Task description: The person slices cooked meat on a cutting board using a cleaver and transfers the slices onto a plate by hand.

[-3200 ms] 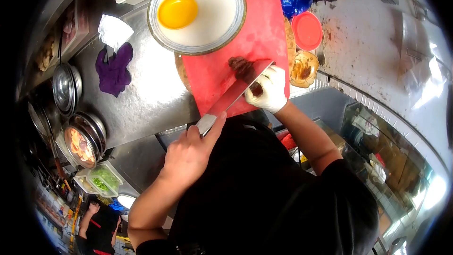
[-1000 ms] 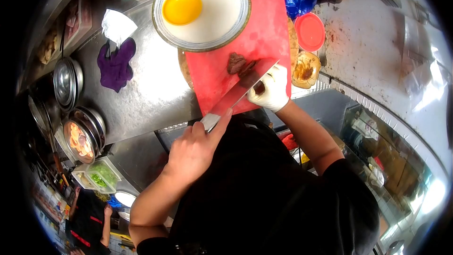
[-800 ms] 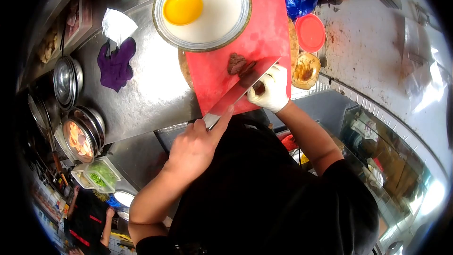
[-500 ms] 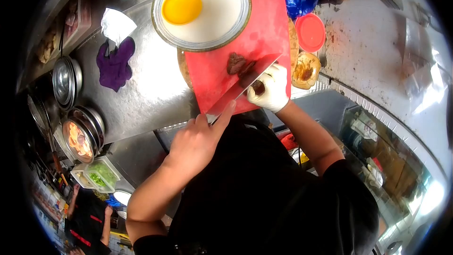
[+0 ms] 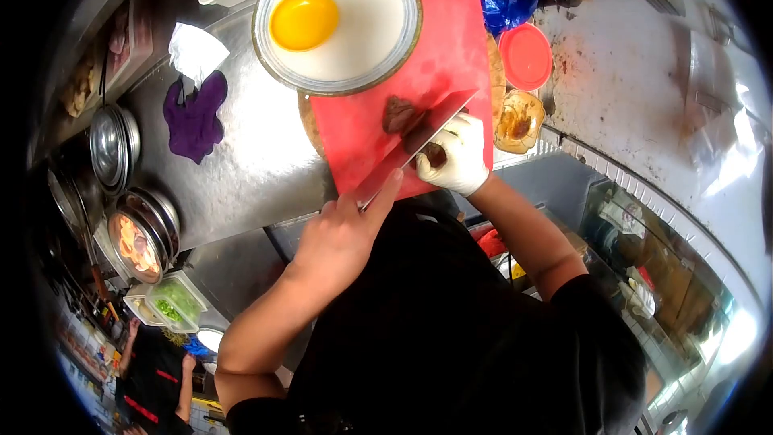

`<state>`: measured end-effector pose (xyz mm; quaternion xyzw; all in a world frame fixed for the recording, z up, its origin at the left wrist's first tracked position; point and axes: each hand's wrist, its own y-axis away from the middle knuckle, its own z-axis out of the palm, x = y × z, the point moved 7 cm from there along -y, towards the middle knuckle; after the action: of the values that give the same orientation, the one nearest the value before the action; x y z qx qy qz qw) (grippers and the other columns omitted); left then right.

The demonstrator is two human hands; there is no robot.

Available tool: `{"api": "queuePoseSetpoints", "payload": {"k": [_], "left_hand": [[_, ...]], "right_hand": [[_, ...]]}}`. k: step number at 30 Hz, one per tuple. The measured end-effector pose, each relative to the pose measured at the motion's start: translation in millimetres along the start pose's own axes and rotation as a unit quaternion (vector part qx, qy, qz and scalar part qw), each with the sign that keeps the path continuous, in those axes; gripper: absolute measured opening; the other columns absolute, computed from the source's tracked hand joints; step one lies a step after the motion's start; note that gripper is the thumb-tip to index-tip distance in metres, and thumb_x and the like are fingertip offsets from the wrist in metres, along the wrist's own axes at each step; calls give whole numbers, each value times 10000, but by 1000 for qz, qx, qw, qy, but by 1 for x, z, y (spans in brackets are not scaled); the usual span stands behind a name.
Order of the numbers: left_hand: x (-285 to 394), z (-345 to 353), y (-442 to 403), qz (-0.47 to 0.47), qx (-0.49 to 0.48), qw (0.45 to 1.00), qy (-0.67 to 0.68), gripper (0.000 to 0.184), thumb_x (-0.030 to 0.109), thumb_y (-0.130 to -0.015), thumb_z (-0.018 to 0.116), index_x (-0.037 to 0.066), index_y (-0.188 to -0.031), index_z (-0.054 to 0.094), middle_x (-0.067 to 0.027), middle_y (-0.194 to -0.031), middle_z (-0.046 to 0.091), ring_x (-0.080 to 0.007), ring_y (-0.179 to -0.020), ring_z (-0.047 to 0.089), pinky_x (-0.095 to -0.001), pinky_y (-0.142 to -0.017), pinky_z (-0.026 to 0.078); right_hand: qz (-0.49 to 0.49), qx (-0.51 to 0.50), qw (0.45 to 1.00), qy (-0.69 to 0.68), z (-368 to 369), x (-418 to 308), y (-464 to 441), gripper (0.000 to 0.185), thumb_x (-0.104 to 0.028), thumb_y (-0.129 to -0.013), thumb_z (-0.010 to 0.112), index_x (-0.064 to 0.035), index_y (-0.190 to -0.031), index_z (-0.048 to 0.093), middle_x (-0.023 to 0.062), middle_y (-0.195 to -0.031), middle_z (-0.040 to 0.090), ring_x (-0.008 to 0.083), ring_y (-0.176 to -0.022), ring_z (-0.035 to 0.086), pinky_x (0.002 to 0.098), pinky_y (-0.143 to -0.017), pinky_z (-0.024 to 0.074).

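Note:
My bare left hand [image 5: 342, 229] grips the handle of a broad knife [image 5: 386, 171], whose blade slants up to the right across the red cutting board [image 5: 451, 32]. My right hand [image 5: 457, 157], in a white glove, is curled round a dark brown piece of meat [image 5: 435, 155] close beside the blade. Cut dark meat [image 5: 398, 115] lies on the board on the blade's far side. A large pale plate [image 5: 370, 20] with a blue-striped rim rests over the board's upper left, with a glossy yellow oval [image 5: 304, 20] on it.
Left on the steel counter [image 5: 250, 185] are a purple cloth [image 5: 193, 121] and white paper [image 5: 197, 52]. Metal bowls [image 5: 113, 149] stand at far left. A red round lid [image 5: 526, 56] and stained dish [image 5: 518, 121] sit right. Another person [image 5: 153, 374] is lower left.
The blade has shifted slightly toward its tip, up and to the right, and its handle is now more hidden by my left hand. My right hand stays round the meat. The whole view has shifted slightly.

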<state>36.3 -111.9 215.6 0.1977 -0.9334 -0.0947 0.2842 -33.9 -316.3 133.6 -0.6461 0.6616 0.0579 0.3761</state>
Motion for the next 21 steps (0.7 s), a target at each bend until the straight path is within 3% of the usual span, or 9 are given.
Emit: {"api": "queuePoseSetpoints", "payload": {"k": [7, 13, 21], "left_hand": [[-3, 37, -41, -30, -36, 999, -1, 951, -87, -856, 611, 223, -1723, 375, -197, -879, 619, -384, -688, 686, -508, -589, 588], [-15, 25, -34, -31, 13, 999, 26, 974, -99, -843, 612, 232, -1726, 367, -196, -888, 626, -390, -690, 686, -513, -616, 597], [12, -4, 22, -3, 55, 997, -50, 929, -5, -799, 661, 202, -1683, 463, -89, -784, 502, -227, -613, 608, -359, -514, 581]], "right_hand": [[-2, -25, 1000, -6, -9, -8, -10, 354, -85, -579, 824, -96, -905, 687, 92, -894, 649, 334, -748, 669, 438, -690, 553], [-35, 49, 998, -6, -12, -11, -6, 446, -88, -580, 848, -95, -991, 674, 113, -979, 621, 356, -791, 672, 454, -720, 564], [11, -22, 1000, 5, -5, -7, -8, 317, -89, -597, 827, -105, -890, 706, 75, -931, 714, 331, -790, 706, 426, -724, 572]]}}
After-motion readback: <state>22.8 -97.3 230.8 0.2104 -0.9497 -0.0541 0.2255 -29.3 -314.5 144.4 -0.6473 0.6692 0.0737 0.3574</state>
